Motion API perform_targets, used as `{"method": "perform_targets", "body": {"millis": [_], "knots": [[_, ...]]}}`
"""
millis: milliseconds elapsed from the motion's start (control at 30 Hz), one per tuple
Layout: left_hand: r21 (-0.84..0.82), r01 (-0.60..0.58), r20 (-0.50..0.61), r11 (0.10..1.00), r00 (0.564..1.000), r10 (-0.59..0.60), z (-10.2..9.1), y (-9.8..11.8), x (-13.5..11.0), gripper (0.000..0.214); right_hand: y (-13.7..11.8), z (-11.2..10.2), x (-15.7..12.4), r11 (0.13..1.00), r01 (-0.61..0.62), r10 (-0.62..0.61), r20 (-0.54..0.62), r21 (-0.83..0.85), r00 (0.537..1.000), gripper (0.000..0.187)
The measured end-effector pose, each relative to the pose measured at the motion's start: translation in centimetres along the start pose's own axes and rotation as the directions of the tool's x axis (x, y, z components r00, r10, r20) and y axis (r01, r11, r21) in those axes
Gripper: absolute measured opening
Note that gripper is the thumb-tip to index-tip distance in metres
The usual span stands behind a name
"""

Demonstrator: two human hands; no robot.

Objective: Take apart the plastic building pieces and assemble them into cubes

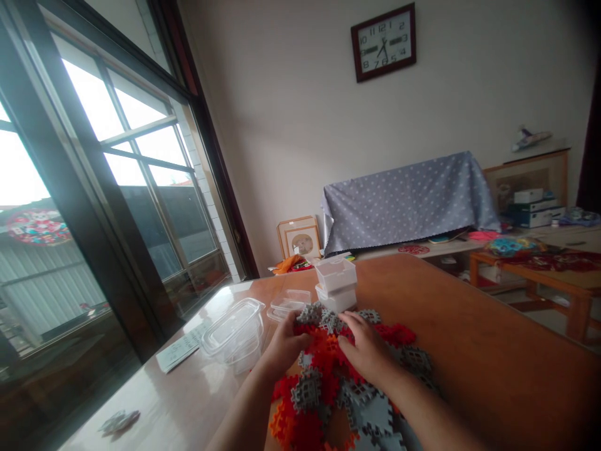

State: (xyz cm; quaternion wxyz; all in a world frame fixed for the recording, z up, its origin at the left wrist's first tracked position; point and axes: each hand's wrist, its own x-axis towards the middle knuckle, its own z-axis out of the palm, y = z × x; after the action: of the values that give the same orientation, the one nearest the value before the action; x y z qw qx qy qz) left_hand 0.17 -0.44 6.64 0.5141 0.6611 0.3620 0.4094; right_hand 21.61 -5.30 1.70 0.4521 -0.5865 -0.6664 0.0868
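A pile of toothed-edge plastic building pieces in red point(323, 360), orange point(284, 423) and grey point(370, 410) lies on the table in front of me. At the far side of the pile, my left hand point(283, 346) curls its fingers round the left end of a cluster of grey pieces point(310, 313). My right hand point(365, 347) has its fingers closed against the right end of the same cluster, by a grey piece point(331, 321). The fingertips are partly hidden behind the pieces. Both forearms reach over the pile.
Stacked white plastic boxes point(337, 282) stand just beyond the pile. Clear plastic containers and lids point(235, 329) lie to the left, near a printed sheet point(181, 351). A small clear plastic packet point(119, 422) rests at the lower left of the wooden table point(493, 357).
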Motion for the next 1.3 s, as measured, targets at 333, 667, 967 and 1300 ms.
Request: {"method": "perform_targets", "body": {"millis": [333,667,967,1300], "knots": [[-0.414,0.147,0.160,0.898,0.983,-0.087,3.1,0.9,-1.2,0.052,-0.5,0.5,-0.2,0.959,-0.068,0.045,0.090,0.275,0.995,0.061],[-0.351,0.165,0.010,0.922,0.985,-0.172,1.7,-1.4,-0.9,0.040,0.4,-0.6,0.7,0.959,-0.078,0.094,-0.044,0.273,0.995,0.019],[-0.116,0.123,-0.057,0.986,0.990,-0.130,-0.7,-2.9,-0.8,0.027,0.7,-1.0,0.8,0.977,-0.134,0.149,-0.079,0.166,0.986,0.022],[0.792,0.072,-0.192,0.606,0.972,0.136,-0.9,-3.0,2.0,0.026,2.2,-0.7,1.4,0.981,-0.157,0.176,-0.178,0.117,0.968,0.028]]}}
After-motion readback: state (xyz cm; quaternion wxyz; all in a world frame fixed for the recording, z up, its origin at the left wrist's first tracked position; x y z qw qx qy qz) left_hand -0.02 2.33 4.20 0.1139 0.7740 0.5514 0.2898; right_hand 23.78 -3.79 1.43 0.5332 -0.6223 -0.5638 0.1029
